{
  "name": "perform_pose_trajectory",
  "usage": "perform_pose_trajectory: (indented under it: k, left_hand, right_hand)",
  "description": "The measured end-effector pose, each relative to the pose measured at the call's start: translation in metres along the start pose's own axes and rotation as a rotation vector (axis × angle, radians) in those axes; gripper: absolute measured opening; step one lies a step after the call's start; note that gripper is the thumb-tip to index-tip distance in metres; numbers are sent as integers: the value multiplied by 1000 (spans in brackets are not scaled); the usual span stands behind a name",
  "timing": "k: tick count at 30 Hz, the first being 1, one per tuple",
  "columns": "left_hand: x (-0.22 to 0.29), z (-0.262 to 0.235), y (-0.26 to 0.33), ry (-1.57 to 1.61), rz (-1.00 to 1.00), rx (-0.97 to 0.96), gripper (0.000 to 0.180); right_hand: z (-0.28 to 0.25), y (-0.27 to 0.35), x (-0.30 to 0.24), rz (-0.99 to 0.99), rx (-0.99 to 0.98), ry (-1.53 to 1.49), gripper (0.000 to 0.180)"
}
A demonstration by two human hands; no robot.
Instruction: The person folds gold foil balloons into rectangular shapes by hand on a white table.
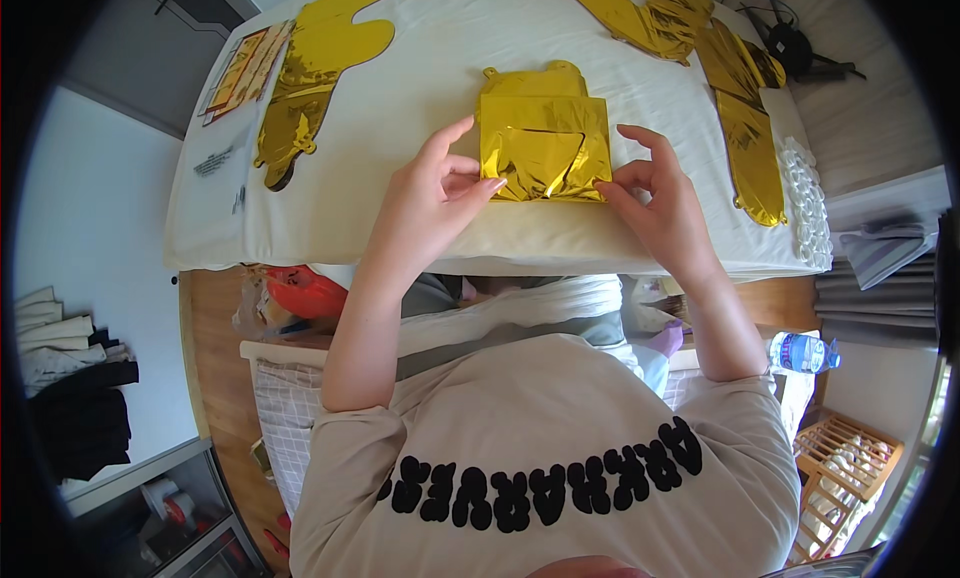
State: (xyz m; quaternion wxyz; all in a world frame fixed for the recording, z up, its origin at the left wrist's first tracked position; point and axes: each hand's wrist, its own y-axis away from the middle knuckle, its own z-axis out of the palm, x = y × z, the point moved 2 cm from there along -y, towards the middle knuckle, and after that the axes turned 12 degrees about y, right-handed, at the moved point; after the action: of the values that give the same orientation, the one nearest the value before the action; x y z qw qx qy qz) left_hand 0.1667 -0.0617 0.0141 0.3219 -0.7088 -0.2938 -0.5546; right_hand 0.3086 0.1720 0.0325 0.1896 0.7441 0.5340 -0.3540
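A flat gold foil balloon [545, 128], folded into a squarish packet, lies near the front edge of the white-covered table. Its top layer is creased, and a narrower part with small tabs sticks out at the far side. My left hand [425, 193] pinches its near left corner between thumb and fingers, index finger raised. At the near right corner my right hand [660, 203] presses the foil with its thumb, the index finger lifted and curved.
More deflated gold balloons lie at the left [325, 63], far right [640, 18] and right [750, 138]. A clear plastic bag [215, 163] is at the table's left. Clear bubbly plastic [805, 203] lines the right edge. Beyond stands a black device with antennas [790, 48]. A water bottle [803, 353] is lower right.
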Motion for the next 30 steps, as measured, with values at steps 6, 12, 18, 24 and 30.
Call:
perform_pose_trajectory:
  k: [6,12,18,24,30]
  left_hand:
    - [0,5,5,-100,47,38,66]
    - [-4,4,5,-115,20,42,68]
    - [5,6,6,-176,-21,45,67]
    - [7,34,47,-754,606,-8,57]
    - [-13,45,69,-865,495,-59,68]
  right_hand:
    - [5,0,2,-46,29,74,59]
    - [9,0,4,19,-25,21,56]
    - [9,-3,5,19,-46,41,57]
    - [8,-2,2,34,-49,39,60]
    - [9,-3,0,48,-60,53,61]
